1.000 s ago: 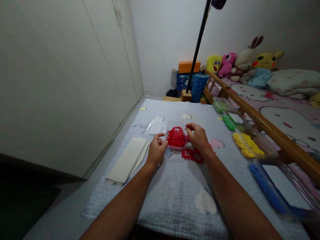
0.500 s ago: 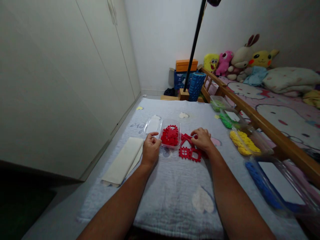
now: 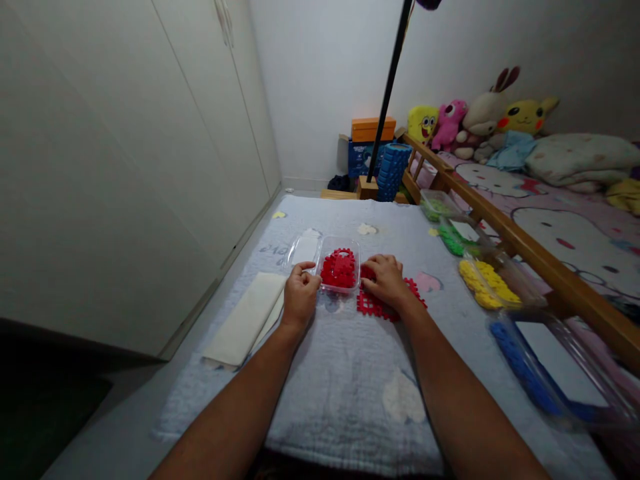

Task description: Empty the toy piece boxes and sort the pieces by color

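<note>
Seen from above, a person is working with two bare hands over a pale blue-grey patterned cloth (image 3: 350, 380). In the middle, a small clear plastic tub (image 3: 359, 257) is standing open, holding a heap of red toothed pieces (image 3: 341, 270). The left hand (image 3: 301, 293) is resting at the tub's left side, its thumb and forefinger at the near-left corner; it is apparently steadying the tub, though whether the fingers are gripping or only touching cannot be told. The right hand (image 3: 386, 280) is bending its fingers down over loose red pieces (image 3: 367, 305) lying on the cloth just right of the tub; the hand is hiding what lies beneath, so whether it is grasping one cannot be told. The step in hand seems to be sorting through or picking among these loose pieces. Moving one would be calling for a fingertip pinch on a toothed edge, with the left hand keeping the light tub from sliding. A clear lid (image 3: 304, 252) with a white panel is lying beside the tub on the left, and a folded cream sheet (image 3: 245, 319) is lying nearer the person. Along the right edge, containers of green (image 3: 454, 240), yellow (image 3: 487, 285) and blue pieces (image 3: 525, 363) are lining a wooden bed rail (image 3: 505, 219).
</note>
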{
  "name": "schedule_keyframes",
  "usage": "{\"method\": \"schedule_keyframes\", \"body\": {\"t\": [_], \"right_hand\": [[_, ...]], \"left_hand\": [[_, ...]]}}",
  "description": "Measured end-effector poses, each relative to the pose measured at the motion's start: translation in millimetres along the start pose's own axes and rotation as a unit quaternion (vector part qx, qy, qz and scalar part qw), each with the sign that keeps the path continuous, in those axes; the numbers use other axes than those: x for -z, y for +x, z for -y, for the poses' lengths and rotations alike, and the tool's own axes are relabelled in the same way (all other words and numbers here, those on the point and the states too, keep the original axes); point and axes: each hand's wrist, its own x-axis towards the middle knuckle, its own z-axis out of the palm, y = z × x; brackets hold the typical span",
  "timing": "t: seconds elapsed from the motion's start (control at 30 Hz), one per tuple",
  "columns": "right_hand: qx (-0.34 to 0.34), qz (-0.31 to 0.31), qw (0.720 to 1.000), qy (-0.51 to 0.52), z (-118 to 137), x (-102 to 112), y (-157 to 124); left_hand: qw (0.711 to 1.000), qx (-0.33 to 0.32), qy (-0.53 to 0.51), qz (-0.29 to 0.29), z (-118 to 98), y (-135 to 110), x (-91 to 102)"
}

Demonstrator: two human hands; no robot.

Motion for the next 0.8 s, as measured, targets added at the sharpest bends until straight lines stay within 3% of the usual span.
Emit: {"method": "schedule_keyframes", "body": {"t": [0.1,0.23,0.43,0.63,0.8], "right_hand": [[-0.01,-0.013,1.0,0.002,4,-4,1],[-0.027,-0.078,0.995,0.055,0,-1,3],[-0.028,-0.197,0.953,0.23,7,8,5],[0.004,-0.176,0.942,0.287,35,5,6],[-0.024,-0.193,0.94,0.282,29,4,8]], "left_hand": [[1.0,0.004,-0.001,0.004,-1,0,0.2],[1.0,0.004,0.003,0.007,0,0,0.6],[1.0,0.013,0.001,0.015,-4,-1,-0.8],[1.0,0.015,-0.004,0.027,-5,-3,-2.3],[0.999,0.013,-0.002,0.032,-3,-3,-2.0]]}}
